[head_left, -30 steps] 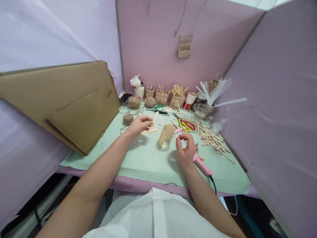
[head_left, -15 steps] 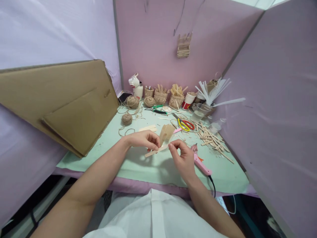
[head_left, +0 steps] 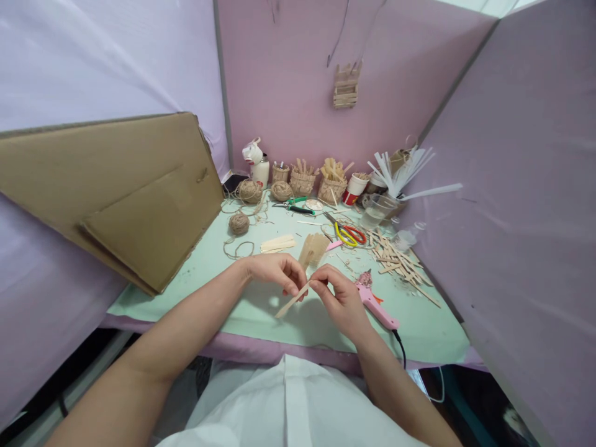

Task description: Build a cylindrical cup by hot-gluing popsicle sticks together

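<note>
A flat wooden craft stick is pinched between both hands above the near part of the table. My left hand has its fingers closed on the stick's middle, with one end slanting down toward me. At the stick's upper end, my right hand grips it between thumb and fingertips. Just beyond the hands stands a small panel of joined craft sticks, its lower part hidden by my fingers. A pink hot glue gun lies right of my right hand. Several loose craft sticks lie behind my left hand.
Yellow-and-red-handled scissors and green-handled pliers lie farther back. A heap of stick pieces covers the right side. Twine balls, cups and stick-filled baskets line the rear. A large cardboard sheet leans at the left.
The craft stick has turned to a steeper slant, its free end now lower and nearer me. Both hands have shifted slightly, with my left hand a little lower and to the right.
</note>
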{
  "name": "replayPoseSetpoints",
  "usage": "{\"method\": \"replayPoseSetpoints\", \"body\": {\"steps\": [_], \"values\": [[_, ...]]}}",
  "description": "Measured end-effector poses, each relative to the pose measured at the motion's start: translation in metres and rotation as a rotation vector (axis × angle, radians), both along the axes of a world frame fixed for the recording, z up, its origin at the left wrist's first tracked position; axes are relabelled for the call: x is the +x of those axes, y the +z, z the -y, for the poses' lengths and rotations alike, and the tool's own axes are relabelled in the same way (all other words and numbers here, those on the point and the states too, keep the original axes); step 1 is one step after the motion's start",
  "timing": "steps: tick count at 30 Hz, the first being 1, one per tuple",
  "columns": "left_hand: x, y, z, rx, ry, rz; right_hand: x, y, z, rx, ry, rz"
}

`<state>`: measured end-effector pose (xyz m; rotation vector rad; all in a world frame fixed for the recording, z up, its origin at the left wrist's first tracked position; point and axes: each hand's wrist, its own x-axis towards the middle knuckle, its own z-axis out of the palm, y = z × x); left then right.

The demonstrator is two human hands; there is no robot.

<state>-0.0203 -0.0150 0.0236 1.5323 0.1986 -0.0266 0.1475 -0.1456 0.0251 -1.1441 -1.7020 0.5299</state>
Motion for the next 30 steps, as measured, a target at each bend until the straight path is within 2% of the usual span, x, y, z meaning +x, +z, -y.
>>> {"method": "replayPoseSetpoints", "body": {"steps": [7, 11, 14, 16, 18, 21, 26, 30], "values": [[0.000, -0.002, 0.000, -0.019, 0.002, -0.004, 0.001, 0.003, 0.002, 0.001, -0.028, 0.056], [-0.008, 0.003, -0.004, -0.105, 0.055, 0.072, 0.032, 0.019, 0.012, -0.007, -0.209, 0.230], [-0.018, 0.007, -0.010, -0.199, 0.214, 0.299, 0.070, 0.025, 0.023, -0.113, -0.421, 0.480], [-0.023, 0.009, -0.015, -0.249, 0.360, 0.466, 0.092, 0.022, 0.029, -0.272, -0.499, 0.675], [-0.026, 0.011, -0.018, -0.302, 0.493, 0.566, 0.107, 0.015, 0.032, -0.452, -0.524, 0.830], [-0.025, 0.011, -0.021, -0.363, 0.619, 0.592, 0.113, 0.004, 0.028, -0.629, -0.507, 0.923], [-0.022, 0.007, -0.023, -0.399, 0.664, 0.577, 0.108, -0.002, 0.016, -0.789, -0.486, 0.914], [-0.023, 0.004, -0.026, -0.413, 0.659, 0.575, 0.109, -0.005, 0.011, -0.804, -0.446, 0.906]]}}
